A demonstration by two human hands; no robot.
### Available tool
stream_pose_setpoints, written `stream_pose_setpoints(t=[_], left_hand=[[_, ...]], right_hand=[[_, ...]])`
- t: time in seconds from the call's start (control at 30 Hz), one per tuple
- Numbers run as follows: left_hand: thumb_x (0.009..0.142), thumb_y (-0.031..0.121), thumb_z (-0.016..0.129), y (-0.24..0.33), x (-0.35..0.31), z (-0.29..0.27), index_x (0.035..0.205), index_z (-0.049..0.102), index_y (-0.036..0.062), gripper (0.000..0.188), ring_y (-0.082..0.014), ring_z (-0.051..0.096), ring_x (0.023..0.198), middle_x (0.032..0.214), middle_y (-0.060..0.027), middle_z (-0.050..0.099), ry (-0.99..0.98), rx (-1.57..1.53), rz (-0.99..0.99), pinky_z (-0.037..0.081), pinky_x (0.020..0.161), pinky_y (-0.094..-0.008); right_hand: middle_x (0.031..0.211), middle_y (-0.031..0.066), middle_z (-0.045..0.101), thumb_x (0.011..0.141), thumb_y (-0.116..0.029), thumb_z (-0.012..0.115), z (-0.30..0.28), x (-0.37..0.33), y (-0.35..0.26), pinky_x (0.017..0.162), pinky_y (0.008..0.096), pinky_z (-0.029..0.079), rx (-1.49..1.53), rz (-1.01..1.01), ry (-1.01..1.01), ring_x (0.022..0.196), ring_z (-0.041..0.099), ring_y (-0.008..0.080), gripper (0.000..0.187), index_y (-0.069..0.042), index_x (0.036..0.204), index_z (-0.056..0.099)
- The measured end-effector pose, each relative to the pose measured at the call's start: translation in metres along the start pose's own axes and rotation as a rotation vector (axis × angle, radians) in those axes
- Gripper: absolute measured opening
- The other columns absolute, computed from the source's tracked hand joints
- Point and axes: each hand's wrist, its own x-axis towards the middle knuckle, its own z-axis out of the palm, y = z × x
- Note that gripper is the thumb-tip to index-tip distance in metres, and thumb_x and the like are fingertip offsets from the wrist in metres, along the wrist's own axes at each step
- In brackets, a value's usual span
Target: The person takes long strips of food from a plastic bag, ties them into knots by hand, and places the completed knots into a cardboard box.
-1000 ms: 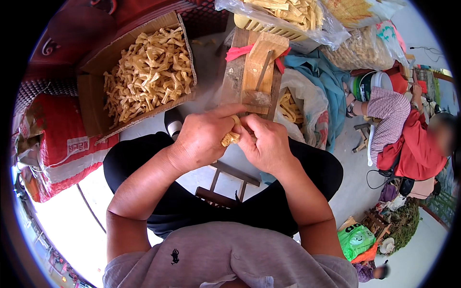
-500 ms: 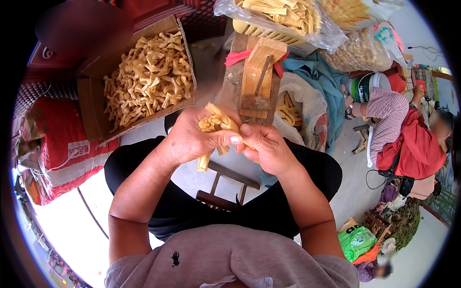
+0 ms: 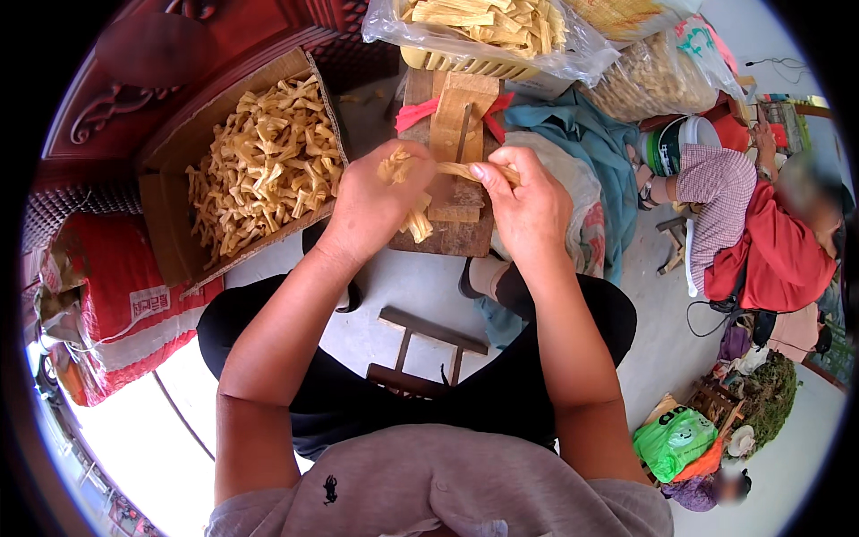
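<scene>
Between my hands is a pale yellow, fibrous-looking folded strip (image 3: 417, 224), bunched and loosely knotted. My left hand (image 3: 371, 201) is closed round the bunched part; it is slightly blurred, and short ends hang below its fingers. My right hand (image 3: 532, 201) pinches the other end of the strip between thumb and bent fingers, and a taut length spans the gap. Both hands are over the near end of a wooden board (image 3: 461, 240). Behind them on that board stands a wooden block (image 3: 470, 87) with a thin rod and red cloth tied round it.
At left is a cardboard box (image 3: 165, 219) full of similar knotted pieces. A yellow basket (image 3: 465, 63) lined with plastic holds flat strips. Full clear bags (image 3: 649, 80) stand at far right, near blue cloth (image 3: 573, 134). A person in red (image 3: 774, 242) sits on the right.
Both hands have moved forward and apart, drawing the strip out between them. The right hand has gone up and right with its end. The whole view has shifted slightly.
</scene>
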Motion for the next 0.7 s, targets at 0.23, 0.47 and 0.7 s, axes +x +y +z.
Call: stream_pose_setpoints(t=[0.23, 0.47, 0.7], left_hand=[[0.085, 0.023, 0.065, -0.002, 0.006, -0.002, 0.086, 0.063, 0.0010, 0.022, -0.0107, 0.056, 0.067, 0.077, -0.0050, 0.062, 0.105, 0.210, -0.157, 0.046, 0.062, -0.0258], [0.087, 0.003, 0.055, 0.002, -0.036, 0.000, 0.098, 0.065, -0.0013, 0.016, -0.0126, 0.059, 0.069, 0.081, -0.0067, 0.063, -0.043, -0.097, -0.181, 0.048, 0.062, -0.0252], [0.081, 0.014, 0.064, 0.000, -0.064, -0.015, 0.088, 0.065, -0.0046, 0.020, -0.0148, 0.059, 0.064, 0.074, -0.0089, 0.064, -0.669, -0.060, -0.445, 0.048, 0.062, -0.0268]], right_hand=[[0.064, 0.0083, 0.062, 0.085, -0.031, 0.063, 0.008, 0.002, 0.022, 0.054, 0.0415, 0.045, -0.081, 0.037, 0.015, 0.060, 0.061, 0.0305, 0.021, -0.012, 0.091, 0.053], [0.070, 0.0058, 0.059, 0.073, -0.010, 0.062, 0.006, -0.031, -0.032, 0.052, 0.0367, 0.047, 0.149, -0.480, 0.066, 0.060, 0.061, 0.0240, 0.034, -0.007, 0.105, 0.050], [0.061, 0.0041, 0.057, 0.076, -0.006, 0.062, -0.013, -0.031, -0.023, 0.045, 0.0299, 0.042, 0.484, -0.673, 0.034, 0.047, 0.054, 0.0188, 0.015, -0.005, 0.092, 0.062]])
